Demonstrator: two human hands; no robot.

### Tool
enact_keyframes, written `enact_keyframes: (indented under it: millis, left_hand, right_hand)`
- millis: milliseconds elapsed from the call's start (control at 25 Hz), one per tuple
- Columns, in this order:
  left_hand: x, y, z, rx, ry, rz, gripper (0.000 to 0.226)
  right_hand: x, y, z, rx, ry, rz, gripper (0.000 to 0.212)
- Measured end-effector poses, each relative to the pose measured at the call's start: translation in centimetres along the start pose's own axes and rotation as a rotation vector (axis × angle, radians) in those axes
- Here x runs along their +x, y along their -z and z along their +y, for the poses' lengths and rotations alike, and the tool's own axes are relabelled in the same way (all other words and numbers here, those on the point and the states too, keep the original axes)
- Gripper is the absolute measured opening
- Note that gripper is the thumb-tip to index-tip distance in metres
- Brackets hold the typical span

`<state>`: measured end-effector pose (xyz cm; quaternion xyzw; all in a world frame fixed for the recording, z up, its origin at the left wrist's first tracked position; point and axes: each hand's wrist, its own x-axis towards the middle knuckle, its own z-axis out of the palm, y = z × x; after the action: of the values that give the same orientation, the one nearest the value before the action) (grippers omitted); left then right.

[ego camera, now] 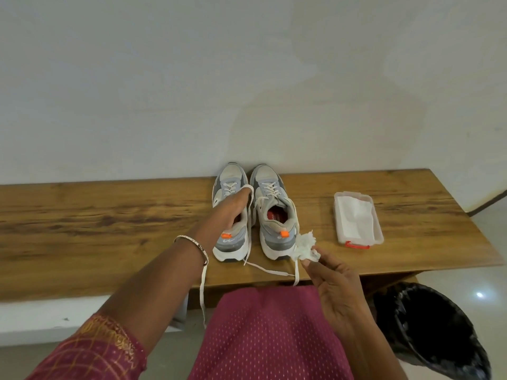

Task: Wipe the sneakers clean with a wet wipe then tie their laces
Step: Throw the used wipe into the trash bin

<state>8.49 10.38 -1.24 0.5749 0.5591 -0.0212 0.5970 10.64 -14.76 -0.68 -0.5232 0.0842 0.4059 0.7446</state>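
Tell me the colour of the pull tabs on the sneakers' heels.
Bright orange, on both pull tabs; the head view shows them clearly against the grey and white sneakers.

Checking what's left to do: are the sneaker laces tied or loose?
Loose. The laces trail untied across the bench, one hanging over its front edge.

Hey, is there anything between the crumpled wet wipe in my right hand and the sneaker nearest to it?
Nothing visible blocks it. The right hand pinches the crumpled wet wipe just beside the heel of the right-side sneaker; only that sneaker's loose lace trails past it. The left hand is at the other sneaker.
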Motion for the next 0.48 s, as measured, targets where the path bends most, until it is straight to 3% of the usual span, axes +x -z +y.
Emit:
enact_keyframes:
  millis: [80,160,240,400,480]
  left_hand:
    - [-1.5,0.0,0.1,0.152,-0.100,0.086,0.035]
    - [-4.1,-0.2,-0.4,0.378,-0.304,0.201,0.028]
    - [-7.7,-1.1,-1.4,0.429,-0.529,0.220,0.029]
    - [-13.0,-4.9,-4.9,0.074,-0.674,-0.168,0.022]
    - [-14.4,-7.3,-6.6,-0.058,-0.670,-0.273,0.026]
  right_hand:
    - [-0.5,-0.1,-0.4,0.027,-0.007,-0.004,0.036]
    - [-1.4,-0.1,-0.9,0.036,0.012,-0.010,0.038]
    - [-2.1,0.1,-1.2,0.013,0.053,0.004,0.039]
    - [-3.8,1.2,-1.6,-0.017,0.147,0.018,0.021]
    - [-5.0,2.4,-1.6,0.019,0.204,-0.004,0.019]
